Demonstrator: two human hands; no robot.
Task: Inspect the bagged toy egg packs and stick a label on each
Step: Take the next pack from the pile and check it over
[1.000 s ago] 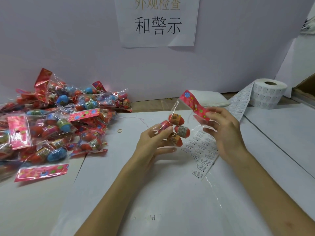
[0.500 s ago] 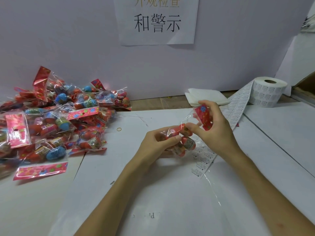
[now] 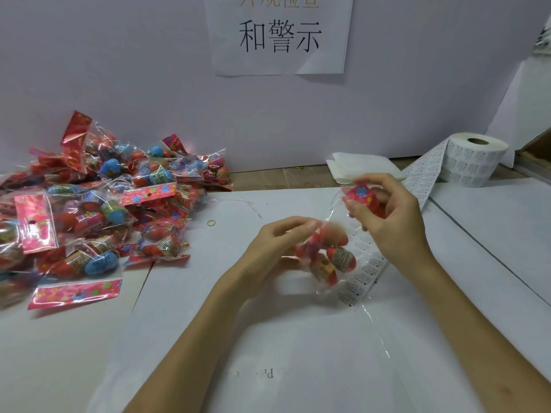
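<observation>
One clear bag of red toy eggs (image 3: 331,257) hangs above the white table (image 3: 268,338) between my hands. My left hand (image 3: 277,245) holds the egg end of the bag with curled fingers. My right hand (image 3: 384,216) pinches the bag's red flowered header card (image 3: 362,196), raised above the eggs. The eggs look blurred. A strip of white labels (image 3: 417,180) runs from the label roll (image 3: 474,162) at the back right, under the bag, toward me.
A large pile of bagged egg packs (image 3: 98,204) covers the left of the table. A folded white cloth (image 3: 360,169) lies by the back wall. A small rubber band (image 3: 211,223) sits near the pile. A paper sign (image 3: 280,34) hangs on the wall.
My right hand folded the header card over and lifted it up and right. The eggs swung lower in the bag while my left hand kept hold of them.
</observation>
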